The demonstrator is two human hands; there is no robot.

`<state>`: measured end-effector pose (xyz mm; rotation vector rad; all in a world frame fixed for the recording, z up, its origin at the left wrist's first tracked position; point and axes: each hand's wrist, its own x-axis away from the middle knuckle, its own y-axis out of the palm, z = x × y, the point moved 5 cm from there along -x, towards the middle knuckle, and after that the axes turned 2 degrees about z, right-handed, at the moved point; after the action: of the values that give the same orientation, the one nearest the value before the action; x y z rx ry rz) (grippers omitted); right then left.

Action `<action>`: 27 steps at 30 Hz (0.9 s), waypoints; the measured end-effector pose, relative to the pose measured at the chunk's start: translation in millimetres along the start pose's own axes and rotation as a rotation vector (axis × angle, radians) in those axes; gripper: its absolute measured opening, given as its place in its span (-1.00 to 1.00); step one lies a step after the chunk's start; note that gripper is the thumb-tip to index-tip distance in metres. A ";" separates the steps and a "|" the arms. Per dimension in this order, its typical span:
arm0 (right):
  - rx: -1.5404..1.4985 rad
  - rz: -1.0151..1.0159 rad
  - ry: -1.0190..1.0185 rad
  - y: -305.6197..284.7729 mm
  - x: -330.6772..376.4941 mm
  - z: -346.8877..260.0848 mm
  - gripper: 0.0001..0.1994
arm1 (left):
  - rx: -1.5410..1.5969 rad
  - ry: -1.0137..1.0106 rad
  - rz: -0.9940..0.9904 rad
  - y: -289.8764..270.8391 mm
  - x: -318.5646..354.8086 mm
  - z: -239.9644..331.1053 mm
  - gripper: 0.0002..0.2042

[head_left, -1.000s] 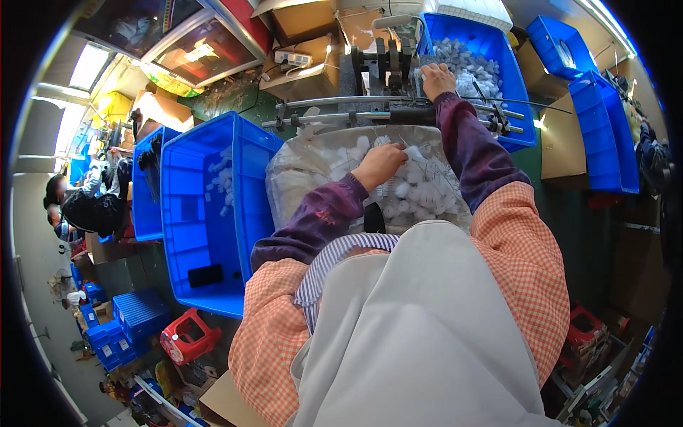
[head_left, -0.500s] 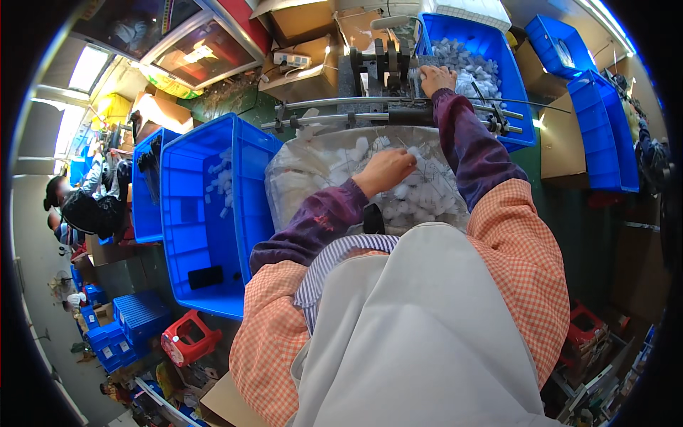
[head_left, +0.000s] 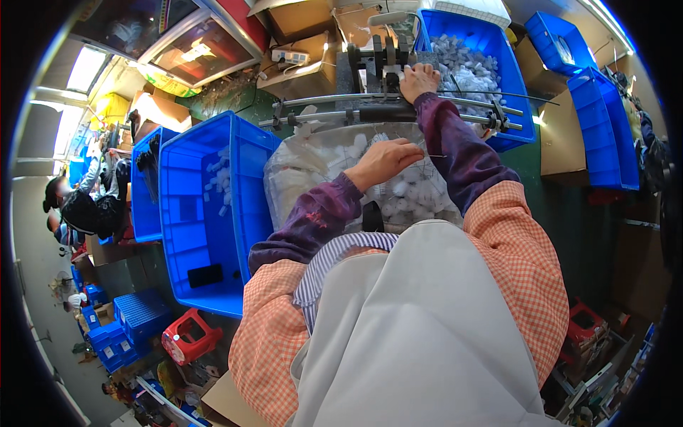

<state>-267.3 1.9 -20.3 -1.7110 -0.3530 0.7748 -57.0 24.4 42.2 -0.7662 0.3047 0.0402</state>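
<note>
My left hand is closed in a pinch over a clear plastic-lined heap of white pieces. A thin metal wire sticks out to the right from its fingertips. Farther away, my right hand rests at the right side of a dark metal machine, its fingers curled down; what they grip is hidden. Two metal rails cross in front of the machine, and my right forearm reaches over them. White pieces and thin wires lie mixed in the heap beneath both arms.
Left of the heap stands a large blue bin with a few white pieces and a dark flat object. Another blue bin, behind right, holds many white pieces. A long thin rod juts right. A red stool stands lower left.
My left hand has lifted slightly and moved from the white pieces, and a wire now shows in its fingertips. My right hand has shifted left, closer against the machine.
</note>
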 end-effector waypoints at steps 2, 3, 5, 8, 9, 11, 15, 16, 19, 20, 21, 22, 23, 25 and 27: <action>-0.007 -0.019 -0.010 -1.8 0.2 -14.8 -0.71 | -0.043 -0.056 0.016 -5.7 1.8 -5.8 -0.83; -0.006 -0.009 -0.012 -2.4 -0.5 -16.4 -0.71 | -0.057 -0.098 0.045 -8.5 2.7 -9.2 -0.83; 0.003 0.007 -0.010 -1.8 1.4 -12.0 -0.71 | -0.059 -0.198 0.059 -14.7 4.3 -11.4 -0.82; -0.003 0.003 -0.003 -4.5 0.6 5.0 -0.71 | -0.030 -0.288 0.071 -22.9 6.8 -16.4 -0.81; 0.010 -0.012 -0.001 -5.2 1.2 11.5 -0.71 | -0.017 -0.261 0.110 -22.0 7.6 -20.4 -0.82; 0.038 -0.038 0.003 -8.0 0.7 26.3 -0.71 | 0.014 -0.197 0.176 -25.2 6.1 -21.1 -0.82; -0.092 -0.157 0.066 7.1 -12.8 69.4 -0.70 | 0.086 -0.044 0.253 -27.7 -2.8 -16.5 -0.82; -0.030 -0.204 0.056 5.7 -18.4 69.1 -0.74 | 0.097 -0.009 0.270 -28.0 -4.7 -16.2 -0.81; 0.178 -0.226 0.061 -8.6 -29.5 73.8 -0.74 | 0.115 -0.084 0.287 -22.3 -8.8 -19.7 -0.81; 0.244 -0.220 0.110 -18.6 -34.7 80.2 -0.74 | 0.118 -0.102 0.283 -22.4 -10.1 -19.2 -0.81; 0.189 -0.167 0.205 -31.5 -36.8 90.4 -0.73 | 0.122 -0.119 0.279 -23.6 -12.5 -17.9 -0.81; 0.134 -0.113 0.299 -48.3 -34.9 99.2 -0.72 | 0.127 -0.137 0.275 -24.5 -14.6 -16.3 -0.81; 0.080 -0.056 0.394 -59.9 -29.9 108.8 -0.71 | 0.111 -0.141 0.280 -25.9 -17.6 -13.8 -0.81; -0.122 0.011 0.096 -60.1 -16.2 111.9 -0.66 | 0.083 -0.145 0.288 -26.9 -24.5 -9.5 -0.81; -0.469 -0.262 -0.160 -70.3 9.9 81.7 -0.62 | 0.042 -0.109 0.347 -28.3 -25.7 -13.8 -0.80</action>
<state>-302.5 88.9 33.6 -1.9850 -0.9079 0.6691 -81.0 -3.7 59.3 -0.6602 0.3310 0.4004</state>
